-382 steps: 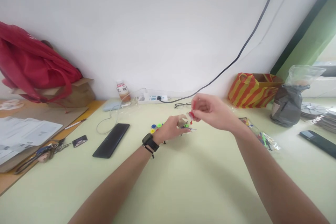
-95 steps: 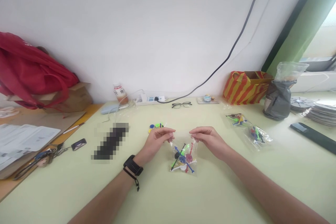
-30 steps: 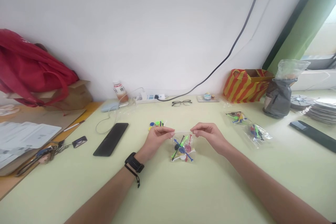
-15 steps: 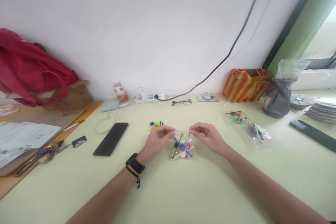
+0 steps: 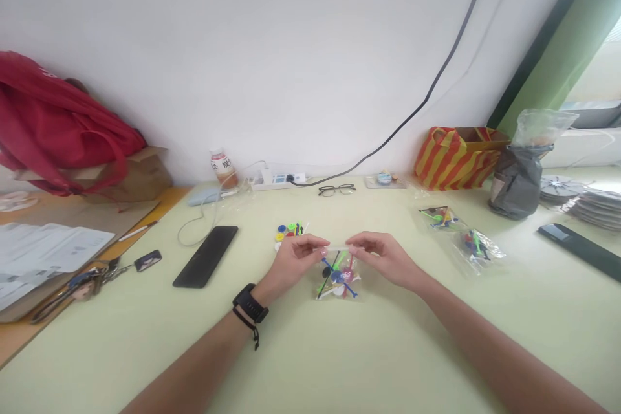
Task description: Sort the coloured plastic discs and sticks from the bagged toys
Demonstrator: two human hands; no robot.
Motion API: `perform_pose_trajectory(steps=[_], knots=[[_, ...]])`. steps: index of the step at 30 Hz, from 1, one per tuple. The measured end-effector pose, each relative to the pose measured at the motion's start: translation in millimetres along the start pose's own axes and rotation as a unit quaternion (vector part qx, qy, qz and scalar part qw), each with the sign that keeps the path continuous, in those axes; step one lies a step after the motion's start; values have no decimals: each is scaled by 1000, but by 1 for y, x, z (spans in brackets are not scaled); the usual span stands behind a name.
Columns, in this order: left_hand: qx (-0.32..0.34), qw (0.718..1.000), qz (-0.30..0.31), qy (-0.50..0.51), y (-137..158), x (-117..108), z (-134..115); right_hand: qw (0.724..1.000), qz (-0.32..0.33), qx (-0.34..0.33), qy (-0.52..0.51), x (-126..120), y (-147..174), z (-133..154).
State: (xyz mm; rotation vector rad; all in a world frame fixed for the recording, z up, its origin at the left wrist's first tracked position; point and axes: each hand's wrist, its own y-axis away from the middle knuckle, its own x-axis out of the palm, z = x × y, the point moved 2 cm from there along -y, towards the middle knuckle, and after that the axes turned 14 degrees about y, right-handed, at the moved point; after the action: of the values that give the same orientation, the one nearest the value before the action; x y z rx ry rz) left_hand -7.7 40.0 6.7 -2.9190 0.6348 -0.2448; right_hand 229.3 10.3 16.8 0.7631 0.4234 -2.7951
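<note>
Where forearms (image 5: 194, 359) slant inward, hands (image 5: 297, 261) level, pinching bag (image 5: 337, 273)

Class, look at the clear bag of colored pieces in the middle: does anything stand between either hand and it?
Nothing visible does. The left hand and right hand both hold the clear bag directly at its upper edge. The small colored pieces lie beyond the left hand, out of the way.

On the pale green table (image 5: 388, 343) I am watching remotely, colourful plastic pieces (image 5: 291, 229) are lying mid-table, a black phone (image 5: 206, 257) to their left, two filled clear bags (image 5: 477, 246) to their right.
</note>
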Motion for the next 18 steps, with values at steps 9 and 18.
perform_pose_trajectory(steps=[9,18], knots=[[-44,996,73,-36,4,17,-4,998,38,-38,22,5,5,8],[2,987,80,-136,7,18,-14,995,67,-54,52,4,6,17]])
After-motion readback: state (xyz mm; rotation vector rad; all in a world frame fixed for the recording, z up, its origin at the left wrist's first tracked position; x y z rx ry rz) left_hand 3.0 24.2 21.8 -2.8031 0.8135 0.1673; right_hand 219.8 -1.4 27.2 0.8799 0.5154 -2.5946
